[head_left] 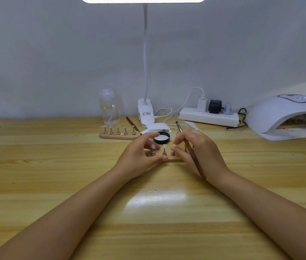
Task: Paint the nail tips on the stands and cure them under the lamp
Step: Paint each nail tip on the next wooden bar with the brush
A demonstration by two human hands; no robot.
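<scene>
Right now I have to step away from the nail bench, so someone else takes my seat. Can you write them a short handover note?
Left hand: fingers curled round the near wooden stand base, steadying it.
Right hand: holds the brush, fingertips at a nail tip on that base.
Near base: a white tip stands upright at its middle; the others are partly hidden by the hands.
Far base: five tips on stands, beside the clear bottle.
Open black jar just behind the hands.
Curing lamp at far right; something lies inside, unclear what.
Done: cannot tell which tips are painted.
Left: finish painting, then cure both sets.
</scene>
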